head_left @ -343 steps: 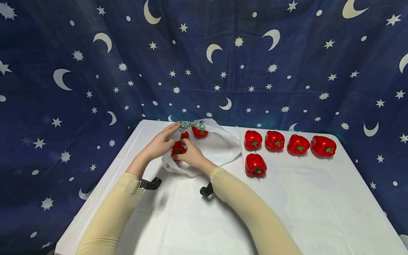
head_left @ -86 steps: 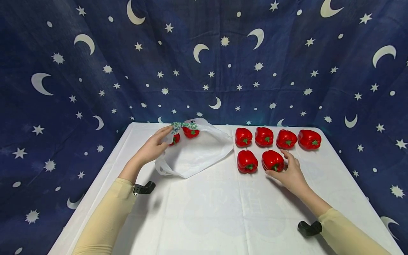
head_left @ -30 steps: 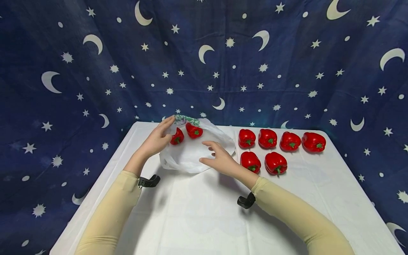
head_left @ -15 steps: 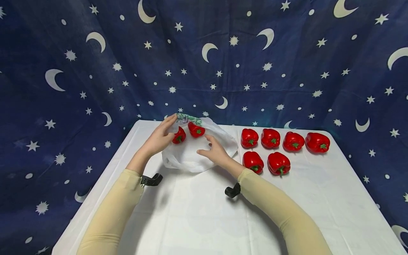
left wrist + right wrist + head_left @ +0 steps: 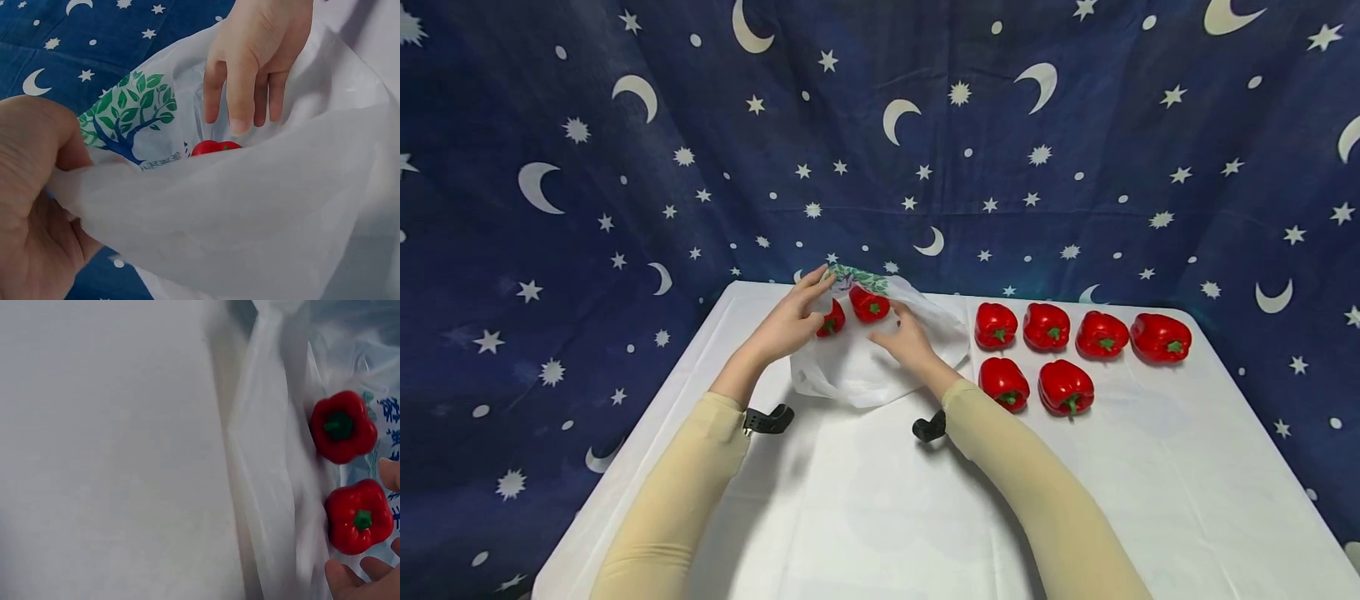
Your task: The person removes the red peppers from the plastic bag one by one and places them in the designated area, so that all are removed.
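Observation:
A white plastic bag (image 5: 857, 375) with a printed green tree lies with its mouth held up. My left hand (image 5: 792, 321) pinches the bag's rim between thumb and fingers, as the left wrist view shows. Inside lie two red bell peppers with green stems, one pepper (image 5: 870, 305) deeper to the right and another pepper (image 5: 831, 320) beside my left thumb. My right hand (image 5: 913, 340) reaches into the bag mouth, fingers spread and holding nothing. Its fingertips (image 5: 339, 575) are close beside the nearer pepper (image 5: 360, 517) in the right wrist view.
To the right of the bag, several red bell peppers stand in a back row, among them a pepper (image 5: 1047, 327) and an end pepper (image 5: 1161, 339). Two more, a left pepper (image 5: 1003, 383) and a right pepper (image 5: 1066, 388), form a front row on the white-covered table (image 5: 865, 517).
Earlier a third pepper was in the bag; a second one now stands in the front row. My right hand has let it go and moved left into the bag, while my left keeps the rim.

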Demonstrator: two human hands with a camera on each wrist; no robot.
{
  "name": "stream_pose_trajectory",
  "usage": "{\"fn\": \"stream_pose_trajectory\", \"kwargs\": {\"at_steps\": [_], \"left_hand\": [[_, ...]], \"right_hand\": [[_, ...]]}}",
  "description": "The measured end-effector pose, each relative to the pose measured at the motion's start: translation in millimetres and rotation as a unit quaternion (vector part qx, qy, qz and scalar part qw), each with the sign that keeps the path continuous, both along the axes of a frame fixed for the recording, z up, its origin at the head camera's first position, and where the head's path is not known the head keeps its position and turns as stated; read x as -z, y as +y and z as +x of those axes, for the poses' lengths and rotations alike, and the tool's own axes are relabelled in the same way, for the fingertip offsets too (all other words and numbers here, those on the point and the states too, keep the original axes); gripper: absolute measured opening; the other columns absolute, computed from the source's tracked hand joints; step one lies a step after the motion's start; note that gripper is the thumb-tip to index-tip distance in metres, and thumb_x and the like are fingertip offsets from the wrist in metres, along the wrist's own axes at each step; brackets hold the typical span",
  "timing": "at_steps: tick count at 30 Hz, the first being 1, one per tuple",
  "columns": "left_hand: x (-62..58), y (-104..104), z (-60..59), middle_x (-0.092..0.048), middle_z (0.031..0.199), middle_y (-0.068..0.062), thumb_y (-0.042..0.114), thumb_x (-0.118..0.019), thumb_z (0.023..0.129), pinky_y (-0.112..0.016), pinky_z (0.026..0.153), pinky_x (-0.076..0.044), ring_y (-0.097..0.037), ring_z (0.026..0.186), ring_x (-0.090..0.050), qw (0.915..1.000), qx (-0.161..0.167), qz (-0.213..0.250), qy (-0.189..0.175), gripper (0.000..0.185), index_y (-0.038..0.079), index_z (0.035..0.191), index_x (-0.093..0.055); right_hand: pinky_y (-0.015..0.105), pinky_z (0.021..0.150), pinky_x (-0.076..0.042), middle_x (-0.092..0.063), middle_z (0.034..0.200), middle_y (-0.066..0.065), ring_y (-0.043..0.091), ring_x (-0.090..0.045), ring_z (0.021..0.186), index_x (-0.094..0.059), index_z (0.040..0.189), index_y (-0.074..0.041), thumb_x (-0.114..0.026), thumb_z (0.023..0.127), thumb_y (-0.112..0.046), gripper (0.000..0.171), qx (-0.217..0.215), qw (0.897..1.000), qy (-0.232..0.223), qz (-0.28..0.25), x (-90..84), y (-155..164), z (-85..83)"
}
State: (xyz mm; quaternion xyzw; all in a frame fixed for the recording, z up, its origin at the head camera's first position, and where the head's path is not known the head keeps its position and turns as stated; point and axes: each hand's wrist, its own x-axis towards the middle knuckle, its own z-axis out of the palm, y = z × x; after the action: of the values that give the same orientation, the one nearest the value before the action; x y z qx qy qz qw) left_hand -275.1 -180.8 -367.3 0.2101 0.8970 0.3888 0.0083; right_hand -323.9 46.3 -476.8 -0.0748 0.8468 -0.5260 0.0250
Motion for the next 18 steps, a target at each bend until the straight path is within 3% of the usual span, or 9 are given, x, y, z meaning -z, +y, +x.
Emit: {"fn": "stream_pose_trajectory", "kwargs": {"at_steps": [3, 7, 12, 16, 18], "left_hand": [[-3.4, 1.8, -2.8, -0.012, 0.171, 0.000, 0.003, -0.045, 0.095, -0.039, 0.073, -0.041, -0.027, 0.117, -0.054, 0.9993, 0.005, -0.036, -0.009, 0.064, 0.012, 0.159, -0.039], [-9.4, 5.6, -6.3, -0.022, 0.166, -0.008, 0.010, -0.046, 0.096, -0.043, 0.085, -0.041, -0.027, 0.094, -0.056, 0.9970, 0.007, -0.074, -0.022, 0.065, 0.013, 0.160, -0.037], [-15.2, 10.7, -8.7, -0.028, 0.158, -0.012, 0.015, -0.048, 0.097, -0.044, 0.090, -0.043, -0.025, 0.101, -0.055, 0.9955, -0.005, -0.092, -0.025, 0.069, 0.015, 0.163, -0.028], [-14.8, 11.9, -10.7, -0.017, 0.166, -0.011, 0.012, -0.047, 0.097, -0.041, 0.083, -0.044, -0.026, 0.098, -0.056, 0.9958, -0.007, -0.089, -0.017, 0.071, 0.013, 0.164, -0.023], [-13.9, 12.3, -11.2, -0.011, 0.169, -0.010, 0.010, -0.047, 0.098, -0.041, 0.083, -0.044, -0.026, 0.112, -0.057, 0.9959, -0.002, -0.089, -0.013, 0.070, 0.011, 0.164, -0.022]], "right_hand": [[0.047, 0.108, -0.042, -0.043, 0.155, 0.020, 0.037, -0.045, 0.138, -0.037, 0.156, -0.004, -0.078, 0.089, -0.028, 0.082, 0.012, 1.000, -0.003, 0.006, 0.2, -0.9, -6.1], [0.047, 0.110, -0.040, -0.043, 0.155, 0.020, 0.037, -0.043, 0.140, -0.037, 0.155, 0.000, -0.079, 0.088, -0.029, 0.085, 0.023, 1.000, -0.001, 0.005, -0.1, -1.2, -12.3], [0.044, 0.114, -0.036, -0.042, 0.157, 0.018, 0.034, -0.040, 0.143, -0.037, 0.156, -0.003, -0.079, 0.088, -0.024, 0.083, 0.023, 1.000, 0.009, -0.009, 1.9, -3.7, -18.8], [0.042, 0.115, -0.034, -0.043, 0.156, 0.018, 0.032, -0.040, 0.143, -0.039, 0.155, -0.003, -0.080, 0.087, -0.024, 0.082, 0.021, 1.000, 0.021, -0.009, 4.4, -9.0, -23.3], [0.040, 0.113, -0.036, -0.050, 0.150, 0.016, 0.030, -0.045, 0.139, -0.045, 0.151, -0.001, -0.080, 0.086, -0.024, 0.077, 0.021, 0.999, 0.031, 0.001, 6.2, -12.0, -26.2]]}}
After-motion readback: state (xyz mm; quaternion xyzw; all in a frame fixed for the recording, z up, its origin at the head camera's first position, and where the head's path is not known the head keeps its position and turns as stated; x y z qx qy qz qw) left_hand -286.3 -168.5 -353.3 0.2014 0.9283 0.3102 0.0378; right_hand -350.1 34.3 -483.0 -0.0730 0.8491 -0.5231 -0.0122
